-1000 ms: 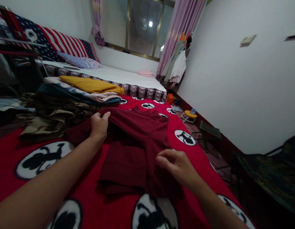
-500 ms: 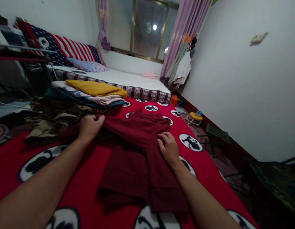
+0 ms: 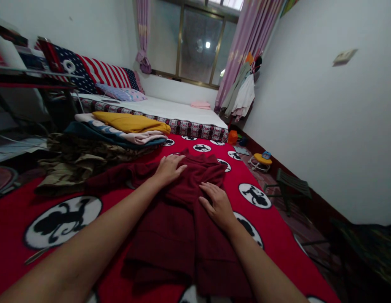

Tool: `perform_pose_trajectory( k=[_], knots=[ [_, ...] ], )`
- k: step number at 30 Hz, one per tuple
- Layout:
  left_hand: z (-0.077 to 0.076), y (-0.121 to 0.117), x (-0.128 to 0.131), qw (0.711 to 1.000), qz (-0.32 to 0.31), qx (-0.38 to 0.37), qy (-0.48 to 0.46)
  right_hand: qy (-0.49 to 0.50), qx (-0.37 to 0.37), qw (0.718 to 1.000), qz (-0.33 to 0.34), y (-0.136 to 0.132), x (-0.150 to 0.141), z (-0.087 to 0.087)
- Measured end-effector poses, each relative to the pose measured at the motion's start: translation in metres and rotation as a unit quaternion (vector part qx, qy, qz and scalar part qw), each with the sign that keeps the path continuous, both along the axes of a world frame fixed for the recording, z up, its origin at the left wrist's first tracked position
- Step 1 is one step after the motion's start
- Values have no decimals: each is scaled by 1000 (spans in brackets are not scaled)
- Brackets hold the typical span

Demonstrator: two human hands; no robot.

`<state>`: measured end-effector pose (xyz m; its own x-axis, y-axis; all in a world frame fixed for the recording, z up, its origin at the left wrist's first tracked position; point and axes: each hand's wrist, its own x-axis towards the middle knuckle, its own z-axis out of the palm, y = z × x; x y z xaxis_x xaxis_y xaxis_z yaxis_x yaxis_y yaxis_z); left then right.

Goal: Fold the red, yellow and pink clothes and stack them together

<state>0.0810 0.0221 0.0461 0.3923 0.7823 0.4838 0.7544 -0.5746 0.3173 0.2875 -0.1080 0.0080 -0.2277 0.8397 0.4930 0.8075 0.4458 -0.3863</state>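
Obs., standing in the room: maroon top (image 3: 170, 227) lies on a bed under a red patterned blanket (image 3: 280, 248), collar (image 3: 198, 158) away from the person, hem toward them. One sleeve (image 3: 115, 176) runs out left to the camouflage clothing (image 3: 69, 168); the other (image 3: 220, 252) lies down along the body of the top. A yellow garment (image 3: 129, 122) tops the folded pile, beyond the camouflage clothing

Handling (my judgement): cloth looks soft and loose, so it likely creeps under a hard push. Best worked with flat palms and light, even pressure, one hand anchoring near the shoulder while the other strokes outward from the rucked chest. Sleeve edge is best kept straight beside the body; dragging it would probably twist the shoulder seam and bunch the layer below. The outstretched sleeve seems likely to catch on the camouflage clothing if pulled carelessly

Fingers: left hand (image 3: 168, 169) has its fingers extended and slightly parted, thumb out; no pinch seen. Right hand (image 3: 217, 206) has its fingers loosely bent, close together, thumb apart; no pinch seen. Top lies beneath both: left fingers over the upper chest just beside the collar, right fingers at the shoulder and upper part of the lengthwise sleeve. Firmness of contact: cannot tell
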Motion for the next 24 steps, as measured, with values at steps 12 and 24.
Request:
perform_pose_trajectory(
  k=[12, 24],
  knots=[
    [-27, 8, -3, 992, 10, 67, -106, 424, 0, 890, -166, 27, 28, 3],
    [-19, 8, -12, 978, 56, 106, -169, 238, -104, 939, -225, 121, 74, 42]
  ],
)
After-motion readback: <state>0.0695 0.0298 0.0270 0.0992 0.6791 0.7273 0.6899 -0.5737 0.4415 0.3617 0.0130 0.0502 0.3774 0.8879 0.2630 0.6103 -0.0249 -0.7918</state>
